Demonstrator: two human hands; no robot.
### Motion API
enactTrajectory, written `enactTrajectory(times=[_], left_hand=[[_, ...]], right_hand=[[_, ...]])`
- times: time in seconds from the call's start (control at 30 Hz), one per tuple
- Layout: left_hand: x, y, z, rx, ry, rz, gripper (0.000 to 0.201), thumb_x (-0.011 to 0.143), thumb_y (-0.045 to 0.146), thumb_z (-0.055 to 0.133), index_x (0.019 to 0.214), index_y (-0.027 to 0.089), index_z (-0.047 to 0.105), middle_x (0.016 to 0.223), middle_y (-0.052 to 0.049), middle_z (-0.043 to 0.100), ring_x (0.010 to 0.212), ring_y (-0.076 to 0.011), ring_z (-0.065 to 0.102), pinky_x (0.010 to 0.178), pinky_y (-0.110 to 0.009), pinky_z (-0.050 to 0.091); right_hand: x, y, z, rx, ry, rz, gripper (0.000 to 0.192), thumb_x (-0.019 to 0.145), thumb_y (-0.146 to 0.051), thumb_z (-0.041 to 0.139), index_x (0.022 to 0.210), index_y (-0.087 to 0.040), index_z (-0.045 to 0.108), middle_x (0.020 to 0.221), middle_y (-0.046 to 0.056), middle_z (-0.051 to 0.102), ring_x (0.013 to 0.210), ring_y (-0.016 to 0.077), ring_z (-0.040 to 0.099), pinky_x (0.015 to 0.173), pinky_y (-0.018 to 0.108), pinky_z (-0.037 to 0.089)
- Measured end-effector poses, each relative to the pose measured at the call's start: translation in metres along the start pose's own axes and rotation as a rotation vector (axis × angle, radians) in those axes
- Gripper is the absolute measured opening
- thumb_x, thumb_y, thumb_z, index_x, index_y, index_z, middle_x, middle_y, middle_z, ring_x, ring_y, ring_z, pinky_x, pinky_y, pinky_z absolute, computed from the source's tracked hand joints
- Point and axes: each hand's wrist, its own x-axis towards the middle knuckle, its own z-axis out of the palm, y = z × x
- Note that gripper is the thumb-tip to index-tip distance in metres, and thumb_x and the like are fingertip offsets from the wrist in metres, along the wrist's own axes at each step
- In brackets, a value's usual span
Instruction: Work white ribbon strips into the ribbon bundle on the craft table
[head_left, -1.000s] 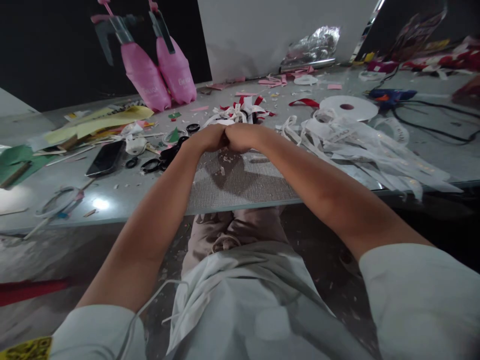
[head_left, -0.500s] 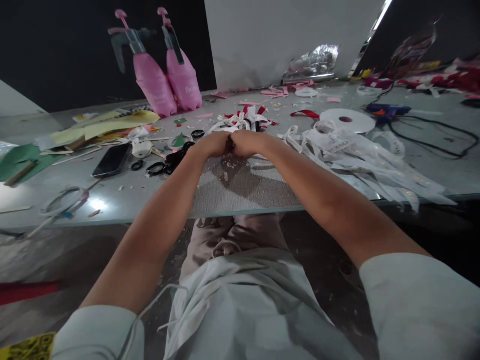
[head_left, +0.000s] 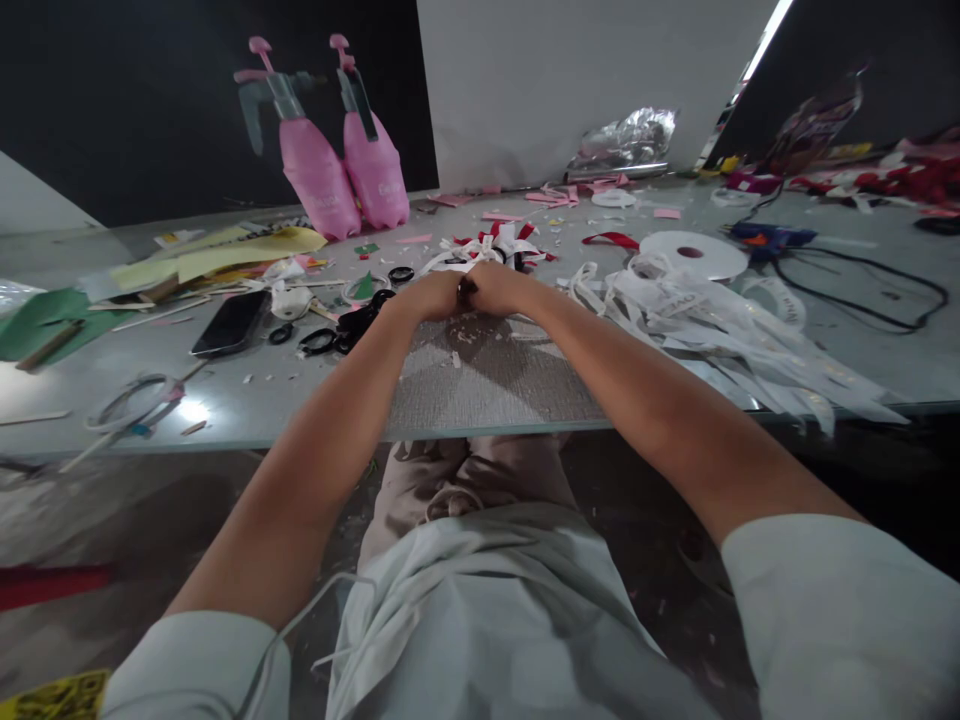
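Observation:
My left hand (head_left: 439, 294) and my right hand (head_left: 493, 287) meet above the near middle of the table, both closed. Between them a small dark, shiny thing (head_left: 466, 291) shows; its kind is not clear. Most fingertips are turned away and hidden. Just beyond the hands lies a heap of white and red ribbon pieces (head_left: 499, 243). Black-handled scissors (head_left: 319, 342) lie left of my left hand, partly behind the forearm. A bundle of white printed ribbons (head_left: 697, 310) spreads out to the right of my right hand.
Two pink spray bottles (head_left: 319, 180) stand at the back left. A phone (head_left: 231, 323) and yellow paper (head_left: 255, 250) lie on the left. To the right are a white ribbon roll (head_left: 716, 257) and a blue glue gun (head_left: 772, 238) with its black cord. Scraps litter the tabletop (head_left: 495, 395).
The view has shifted slightly, so the table's things sit a little lower. My hands stay together in nearly the same place, and the dark thing between them shows more clearly.

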Motion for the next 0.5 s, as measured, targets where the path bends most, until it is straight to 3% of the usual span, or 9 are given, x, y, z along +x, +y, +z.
enactTrajectory(times=[0.5], left_hand=[[0.0036,-0.0044,0.0029,0.002,-0.006,0.007,0.057,0.08,0.032,0.064,0.136,0.023,0.069,0.13,-0.011,0.074,0.116,-0.0263,0.069,0.099,-0.031,0.051]], right_hand=[[-0.0011,-0.0016,-0.0013,0.005,-0.005,0.021,0.038,0.096,-0.015,0.051,0.122,-0.006,0.076,0.127,0.022,0.072,0.115,0.0262,0.068,0.093,0.03,0.048]])
